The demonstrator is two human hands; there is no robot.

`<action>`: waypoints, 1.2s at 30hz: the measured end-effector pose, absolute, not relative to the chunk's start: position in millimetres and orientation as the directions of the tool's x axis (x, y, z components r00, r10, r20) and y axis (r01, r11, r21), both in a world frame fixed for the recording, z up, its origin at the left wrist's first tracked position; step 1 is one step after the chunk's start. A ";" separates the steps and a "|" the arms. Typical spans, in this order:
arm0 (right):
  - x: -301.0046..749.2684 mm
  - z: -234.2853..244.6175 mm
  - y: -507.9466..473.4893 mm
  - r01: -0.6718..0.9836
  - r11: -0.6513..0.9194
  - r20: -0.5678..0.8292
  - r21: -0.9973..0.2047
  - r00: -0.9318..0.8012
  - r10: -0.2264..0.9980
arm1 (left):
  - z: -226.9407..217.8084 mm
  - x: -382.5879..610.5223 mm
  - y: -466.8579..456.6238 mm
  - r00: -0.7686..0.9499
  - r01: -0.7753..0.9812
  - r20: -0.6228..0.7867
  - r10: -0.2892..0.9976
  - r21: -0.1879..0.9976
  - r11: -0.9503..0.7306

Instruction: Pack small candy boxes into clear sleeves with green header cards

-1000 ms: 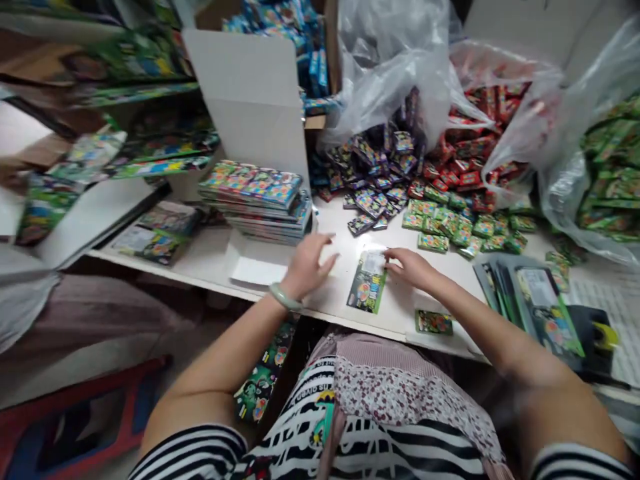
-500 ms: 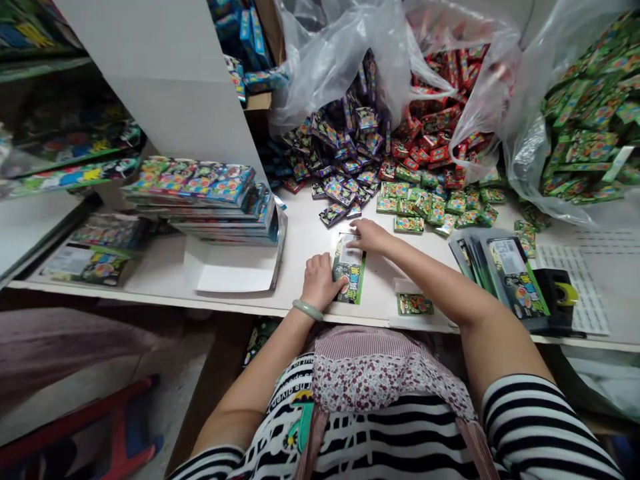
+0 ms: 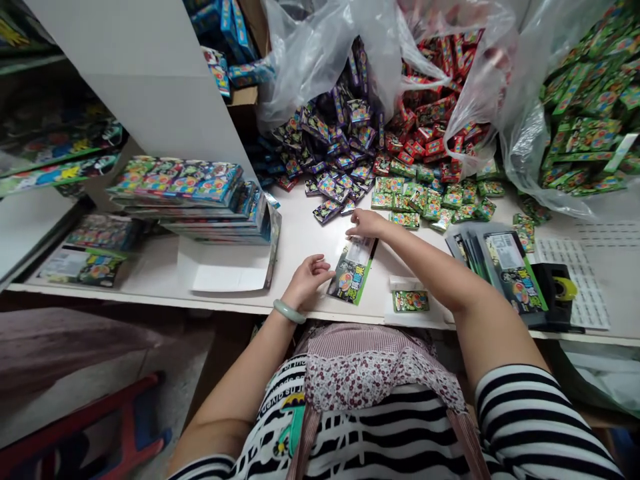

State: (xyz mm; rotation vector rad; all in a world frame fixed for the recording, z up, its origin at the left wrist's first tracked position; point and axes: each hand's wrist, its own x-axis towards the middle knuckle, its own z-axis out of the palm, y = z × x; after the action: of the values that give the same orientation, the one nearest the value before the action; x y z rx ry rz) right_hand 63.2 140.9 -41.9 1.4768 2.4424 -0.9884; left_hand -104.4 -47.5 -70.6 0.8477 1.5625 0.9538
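Observation:
A flat printed packet (image 3: 353, 273), black with a green edge and a white label near its top, lies slightly tilted on the white table before me. My left hand (image 3: 311, 277) is beside its lower left edge, fingers loosely bent and apart, with nothing in them. The thumb tip is close to the packet's edge; I cannot tell if it touches. Over the packet's upper end is my right hand (image 3: 369, 225), its fingers apart and reaching left, covering part of the top. Just beyond it lie loose purple boxes (image 3: 327, 211) and small green boxes (image 3: 404, 220).
Plastic bags hold red boxes (image 3: 425, 143) and green boxes (image 3: 583, 133). At left, boxes are stacked in a white tray (image 3: 227, 267). Right of me are similar packets (image 3: 515, 273), a black tape dispenser (image 3: 555, 293) and a label sheet (image 3: 583, 280). A small green box (image 3: 411, 301) sits near the front edge.
My left hand has let go of the packet's left edge and moved left, its fingers opening. The packet has turned slightly clockwise. The right hand has shifted toward its top end.

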 end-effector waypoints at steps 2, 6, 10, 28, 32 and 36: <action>66.7 -42.3 144.7 0.817 0.272 -0.436 -0.508 -0.516 0.737 | -69.9 -99.5 -43.1 -0.150 0.044 -0.416 0.897 0.903 0.427; 79.8 -40.6 137.0 0.770 0.209 -0.416 -0.602 -0.526 0.742 | -71.0 -79.8 -24.8 -0.068 0.075 -0.383 0.921 0.919 0.388; 98.8 -35.5 120.9 0.724 0.168 -0.347 -0.669 -0.504 0.791 | -65.4 -67.4 -4.9 -0.030 0.124 -0.318 0.947 0.939 0.320; 120.0 3.7 90.0 0.218 -0.218 -0.307 -0.951 -0.745 0.593 | -14.0 -82.3 -21.8 0.254 0.822 0.293 0.922 0.437 -0.365; 116.2 12.1 83.9 0.202 -0.152 -0.253 -0.967 -0.748 0.614 | -14.1 -84.9 -17.9 0.215 0.807 0.302 0.929 0.481 -0.343; 120.2 31.8 67.7 0.311 0.188 0.014 -0.932 -0.486 0.874 | -10.1 -96.1 -12.6 -0.025 0.670 0.339 0.941 0.704 -0.236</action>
State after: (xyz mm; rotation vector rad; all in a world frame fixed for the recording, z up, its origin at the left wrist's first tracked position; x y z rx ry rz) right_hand 120.2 67.7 31.8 1.6187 2.7840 -1.8856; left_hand -96.1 -12.6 -10.1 1.9245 1.6890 1.1342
